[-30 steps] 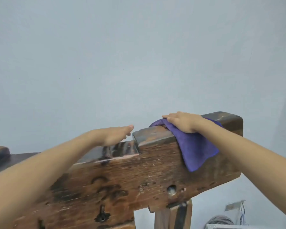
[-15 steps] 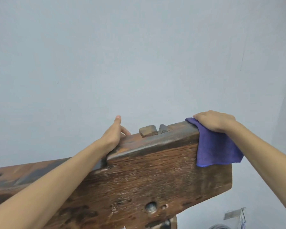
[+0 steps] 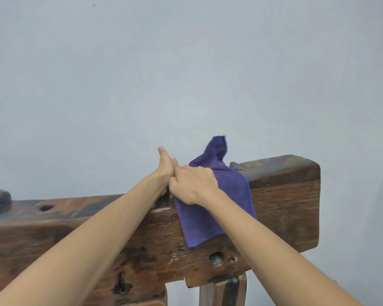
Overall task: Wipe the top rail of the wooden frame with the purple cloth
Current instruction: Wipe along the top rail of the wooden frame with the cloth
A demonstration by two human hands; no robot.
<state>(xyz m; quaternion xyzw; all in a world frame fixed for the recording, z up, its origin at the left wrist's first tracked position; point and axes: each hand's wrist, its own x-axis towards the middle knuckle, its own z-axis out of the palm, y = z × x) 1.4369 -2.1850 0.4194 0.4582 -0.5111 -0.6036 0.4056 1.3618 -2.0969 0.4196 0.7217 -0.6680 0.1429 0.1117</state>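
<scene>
Soft purple cloth (image 3: 217, 195) draped over the raised top rail (image 3: 281, 171) of a dark, worn wooden frame (image 3: 142, 239), one corner flicked upward, right hand (image 3: 192, 184) pressing it down with fingers curled over the cloth, left hand (image 3: 165, 168) touching beside it on the rail, thumb raised, its other fingers hidden, pale grey wall (image 3: 186, 74) behind

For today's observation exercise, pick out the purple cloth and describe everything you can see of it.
The purple cloth is a soft, plain fabric, like microfibre, with no pattern. It is draped over the top rail of the dark wooden frame: one part hangs down the front face to a lower edge above a round hole, and a corner sticks up behind the rail, blurred. The right hand lies on its left part on top of the rail. The left hand is right beside it; whether it touches the cloth cannot be told.
</scene>
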